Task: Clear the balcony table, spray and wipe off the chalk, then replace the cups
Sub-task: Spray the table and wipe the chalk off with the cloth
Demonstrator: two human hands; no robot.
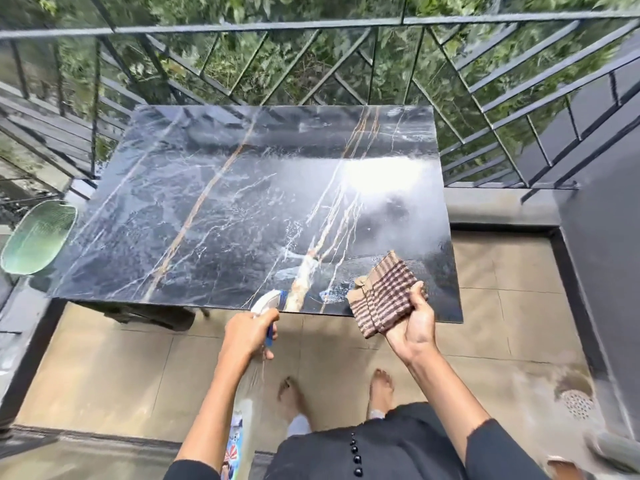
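Note:
The dark marble-patterned table [214, 209] fills the middle of the view, its top wet and glossy with droplets. My left hand [247, 336] grips a spray bottle [265, 301] with a white and blue head, its nozzle just over the table's near edge. The bottle's clear body hangs down below my wrist. My right hand [414, 327] holds a folded brown striped cloth [382, 294] above the table's near right corner. No cups show on the table.
A green plastic basket [36, 237] sits off the table's left side. Black metal railing [311, 64] runs behind and to both sides, with foliage beyond. My bare feet stand on beige tiles [121, 368]. A floor drain [576, 403] lies at right by a dark wall.

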